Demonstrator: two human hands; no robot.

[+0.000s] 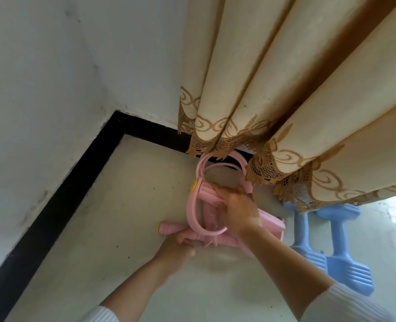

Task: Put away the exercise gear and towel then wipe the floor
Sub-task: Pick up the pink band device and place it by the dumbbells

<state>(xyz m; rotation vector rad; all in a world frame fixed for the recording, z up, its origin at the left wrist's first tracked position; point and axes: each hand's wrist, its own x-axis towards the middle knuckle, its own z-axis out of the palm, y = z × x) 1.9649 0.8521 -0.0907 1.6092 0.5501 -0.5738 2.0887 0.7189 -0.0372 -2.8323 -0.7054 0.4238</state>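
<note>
**Tucking the pink puller into the corner**

Holding the pink pedal puller (190,212) low on the floor (134,205), the left grip (179,242) was curled round its handle bar (169,228), and the right grip (236,209) clasped the bundled tubes beyond. Keeping those tubes gathered while sliding them toward the black skirting (87,163) looked wise. Blue dumbbells (336,231) lay just right of the right grip. The curtain (285,89) hem overhung the far loops and might have snagged them.

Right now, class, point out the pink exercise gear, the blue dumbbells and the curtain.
pink exercise gear (169,228), head view, ribbed handle end.
blue dumbbells (338,231), head view, right one's shaft.
curtain (273,77), head view, middle fold.
</note>
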